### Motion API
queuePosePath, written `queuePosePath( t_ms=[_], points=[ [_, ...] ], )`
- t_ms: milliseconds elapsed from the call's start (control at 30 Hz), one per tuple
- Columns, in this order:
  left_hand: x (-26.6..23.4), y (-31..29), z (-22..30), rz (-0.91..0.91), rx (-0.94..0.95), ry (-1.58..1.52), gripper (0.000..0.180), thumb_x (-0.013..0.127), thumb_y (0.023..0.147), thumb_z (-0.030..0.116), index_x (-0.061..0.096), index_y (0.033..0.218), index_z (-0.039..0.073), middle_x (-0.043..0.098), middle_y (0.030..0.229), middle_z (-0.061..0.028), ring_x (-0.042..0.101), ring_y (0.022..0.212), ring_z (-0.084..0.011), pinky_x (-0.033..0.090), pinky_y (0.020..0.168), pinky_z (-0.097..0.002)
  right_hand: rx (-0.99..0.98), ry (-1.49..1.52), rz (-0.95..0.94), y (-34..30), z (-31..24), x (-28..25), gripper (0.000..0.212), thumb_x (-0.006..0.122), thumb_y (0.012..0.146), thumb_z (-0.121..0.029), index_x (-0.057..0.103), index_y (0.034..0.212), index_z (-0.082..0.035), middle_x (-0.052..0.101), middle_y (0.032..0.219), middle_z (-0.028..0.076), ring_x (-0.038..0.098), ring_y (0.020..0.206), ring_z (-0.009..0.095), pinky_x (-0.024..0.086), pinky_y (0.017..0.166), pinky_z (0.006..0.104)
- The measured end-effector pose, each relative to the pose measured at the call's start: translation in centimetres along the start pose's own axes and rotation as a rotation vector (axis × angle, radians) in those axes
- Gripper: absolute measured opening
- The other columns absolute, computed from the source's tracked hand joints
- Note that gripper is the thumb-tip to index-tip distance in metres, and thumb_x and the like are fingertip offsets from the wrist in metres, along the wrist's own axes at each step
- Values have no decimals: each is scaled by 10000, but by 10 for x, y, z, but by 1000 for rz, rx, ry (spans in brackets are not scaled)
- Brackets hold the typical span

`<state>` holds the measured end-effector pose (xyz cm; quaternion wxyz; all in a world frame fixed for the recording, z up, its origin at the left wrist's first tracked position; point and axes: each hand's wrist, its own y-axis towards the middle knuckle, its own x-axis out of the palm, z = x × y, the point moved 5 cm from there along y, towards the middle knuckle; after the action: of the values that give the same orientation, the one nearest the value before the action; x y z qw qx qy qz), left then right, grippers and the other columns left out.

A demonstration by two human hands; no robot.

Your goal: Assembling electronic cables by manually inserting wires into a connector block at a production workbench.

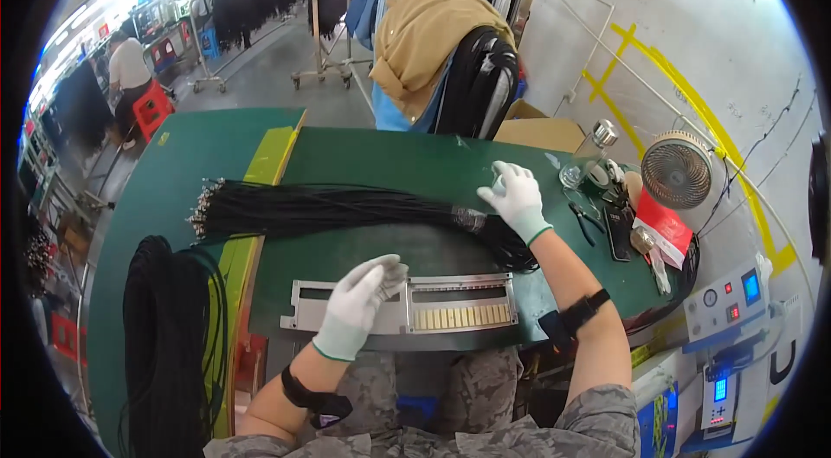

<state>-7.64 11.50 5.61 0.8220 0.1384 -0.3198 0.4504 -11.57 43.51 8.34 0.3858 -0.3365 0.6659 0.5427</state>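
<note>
My left hand [353, 304], in a white glove, hovers over the left half of a long metal fixture frame [396, 311]. Its fingers are drawn together toward the thumb, and anything between them is too small to make out. A row of pale gold blocks [461, 317] fills the lower right slot of the frame. Beyond it, a long bundle of black cables [346, 207] lies across the green table, with metal ends at the left. My right hand [519, 200], also gloved, is by the bundle's right end, thumb and fingers apart, with no held object visible.
A thick coil of black cable [164, 328] lies at the table's left. On the right are pliers [587, 224], a phone [617, 233], a glass bottle [584, 159] and a fan [677, 170]. A clothes-draped rack [433, 42] stands behind the table. A person [128, 68] sits far left.
</note>
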Motion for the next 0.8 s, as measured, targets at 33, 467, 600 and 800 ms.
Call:
queuePosePath(
  t_ms=[33, 467, 600, 800],
  points=[
    [-8, -7, 3, 41, -5, -57, 335, 458, 994, 152, 535, 1238, -66, 634, 1111, -156, 610, 1053, -264, 466, 996, -420, -143, 121, -107, -4, -25, -11, 572, 675, 781, -451, 581, 1180, -52, 645, 1099, 192, 617, 1020, 338, 474, 894, 392],
    [-37, 17, 23, 252, -300, -700, 693, 530, 917, 552, 427, 1354, 23, 441, 1348, -200, 395, 1296, -339, 317, 1116, -501, -387, 153, -336, -35, -112, -151, 327, 751, 696, -301, 639, 906, -77, 627, 733, 129, 649, 715, 318, 497, 624, 395],
    [-82, 51, 38, 210, 46, -807, 640, 551, 916, 523, 448, 1302, 23, 497, 1229, -201, 468, 1203, -354, 372, 1060, -542, -440, 285, -590, -68, -138, -202, 358, 777, 676, -220, 647, 956, -39, 611, 709, 108, 625, 661, 296, 495, 618, 367],
    [-95, 77, 118, 213, 213, -576, 321, 596, 934, 365, 548, 945, 47, 578, 812, -141, 584, 793, -306, 498, 840, -512, -360, 337, -498, -79, -119, -193, 384, 761, 706, -208, 645, 1023, -24, 641, 783, 124, 640, 714, 259, 502, 668, 336]
  ],
)
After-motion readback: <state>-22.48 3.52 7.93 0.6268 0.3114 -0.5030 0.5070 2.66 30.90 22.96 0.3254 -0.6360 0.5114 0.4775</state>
